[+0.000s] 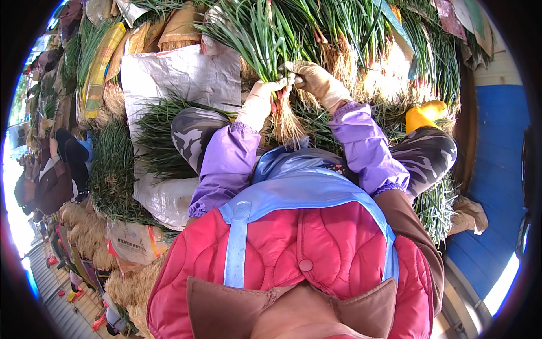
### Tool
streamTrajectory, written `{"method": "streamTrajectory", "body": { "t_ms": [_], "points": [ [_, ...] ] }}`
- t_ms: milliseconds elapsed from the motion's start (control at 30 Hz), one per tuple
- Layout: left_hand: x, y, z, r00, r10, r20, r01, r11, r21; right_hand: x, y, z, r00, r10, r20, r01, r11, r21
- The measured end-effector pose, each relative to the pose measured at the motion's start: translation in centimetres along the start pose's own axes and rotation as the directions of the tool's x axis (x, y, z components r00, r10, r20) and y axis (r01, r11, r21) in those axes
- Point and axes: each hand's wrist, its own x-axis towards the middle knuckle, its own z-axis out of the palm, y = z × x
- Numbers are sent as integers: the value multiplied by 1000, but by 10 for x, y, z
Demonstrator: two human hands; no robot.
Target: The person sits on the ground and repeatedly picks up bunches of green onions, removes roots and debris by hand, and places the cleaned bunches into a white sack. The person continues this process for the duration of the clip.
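A bunch of green onions [264,46] with long green leaves, reddish stem bases and pale hanging roots is held upright before me. My left hand [264,95], in a pale glove, grips the bunch from the left just above the reddish bases. From the right, my right hand [311,78], in a light work glove, has its fingertips bent together at the same stems, touching or almost touching the left fingers. Whether it pinches a stem cannot be told. Left of my knee, more green leaves [163,135] lie on a white woven plastic sheet [182,78].
Stacked green onions with roots [338,51] stand along the far side. Piled leaves [112,169] and root bundles [135,292] lie at the left, near a person [53,182]. A yellow boot [423,116] is by my right knee; a blue panel [499,169] borders the right.
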Motion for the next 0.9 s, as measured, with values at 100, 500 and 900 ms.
{"method": "streamTrajectory", "body": {
  "t_ms": [100, 500, 900],
  "points": [
    [2, -4, -2, 986, -28, -164, 38, 997, 60, 13, 14, 20, 944, -209, -256, 140, 954, -266],
    [15, 6, -6, 955, 47, -294, -174, 889, -422, -16, -13, -27, 948, -246, -202, -211, -12, -977],
    [21, -18, -8, 969, -30, -244, 58, 992, 108, 27, 7, -19, 974, -200, -109, 139, 903, -407]
  ]
}}
